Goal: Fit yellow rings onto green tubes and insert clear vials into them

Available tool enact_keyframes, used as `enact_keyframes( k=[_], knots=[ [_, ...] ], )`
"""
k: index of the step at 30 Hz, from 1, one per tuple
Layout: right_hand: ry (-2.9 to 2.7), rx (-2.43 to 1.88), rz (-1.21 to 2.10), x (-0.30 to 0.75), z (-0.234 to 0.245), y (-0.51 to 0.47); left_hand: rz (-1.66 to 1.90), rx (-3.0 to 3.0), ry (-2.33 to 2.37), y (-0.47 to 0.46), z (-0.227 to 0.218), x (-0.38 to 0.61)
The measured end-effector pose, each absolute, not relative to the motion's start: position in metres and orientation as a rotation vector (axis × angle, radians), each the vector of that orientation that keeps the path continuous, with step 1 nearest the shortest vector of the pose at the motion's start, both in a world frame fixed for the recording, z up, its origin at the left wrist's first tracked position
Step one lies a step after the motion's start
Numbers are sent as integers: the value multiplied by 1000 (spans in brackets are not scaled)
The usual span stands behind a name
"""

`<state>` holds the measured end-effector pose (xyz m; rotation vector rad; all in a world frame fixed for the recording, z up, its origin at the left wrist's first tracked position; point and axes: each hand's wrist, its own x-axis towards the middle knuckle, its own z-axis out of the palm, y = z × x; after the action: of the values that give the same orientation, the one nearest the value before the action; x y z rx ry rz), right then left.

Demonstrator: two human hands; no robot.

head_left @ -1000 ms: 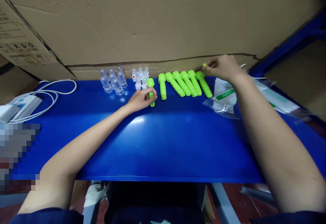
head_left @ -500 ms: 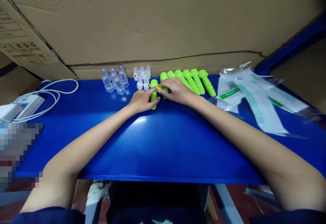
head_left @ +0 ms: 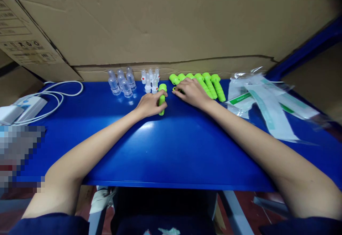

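1. Green tube (head_left: 162, 86): located on the desk (head_left: 160, 149), right of the small white-based vials (head_left: 148, 87), head pointing away from the person.
2. Handling: probably light, stiff moulded plastic with little risk of breakage. Smooth surfaces may slip; take hold of the body just below the wider head.
3. Left hand (head_left: 148, 104): grip clamped on the green tube, thumb and fingers around its body — head exposed above the fingers.
4. Right hand (head_left: 191, 91): fingers curled over the left end of the green row (head_left: 219, 89), where six heads are visible. A small yellow ring (head_left: 174, 89) shows at the fingertips; whether this grip is clamped on it cannot be told.
5. Left of the vials: larger clear bottles (head_left: 126, 88), upright in a cluster. Farther left: a white box (head_left: 33, 106) with a looped white cable (head_left: 68, 93).
6. Right of the row: clear-film packets (head_left: 269, 112), overlapping, carrying green bands. Lettering on the bands is too small to read.
7. Rear: cardboard sheet (head_left: 160, 24). At left, a carton (head_left: 29, 58) bears printed handling symbols and text lines — wording not legible. No brand can be read.
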<state>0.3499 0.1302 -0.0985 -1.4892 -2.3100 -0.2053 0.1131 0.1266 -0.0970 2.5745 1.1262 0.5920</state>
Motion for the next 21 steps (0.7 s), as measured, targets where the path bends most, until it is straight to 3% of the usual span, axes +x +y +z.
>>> enact_keyframes(
  k=[9,21],
  knots=[
    [-1844,-1283,145,349,-99,135,585,2590,1020,128,-95,111],
    [-1679,-1196,547,343,-92,133,639,2715,698,129,-100,108]
  ],
)
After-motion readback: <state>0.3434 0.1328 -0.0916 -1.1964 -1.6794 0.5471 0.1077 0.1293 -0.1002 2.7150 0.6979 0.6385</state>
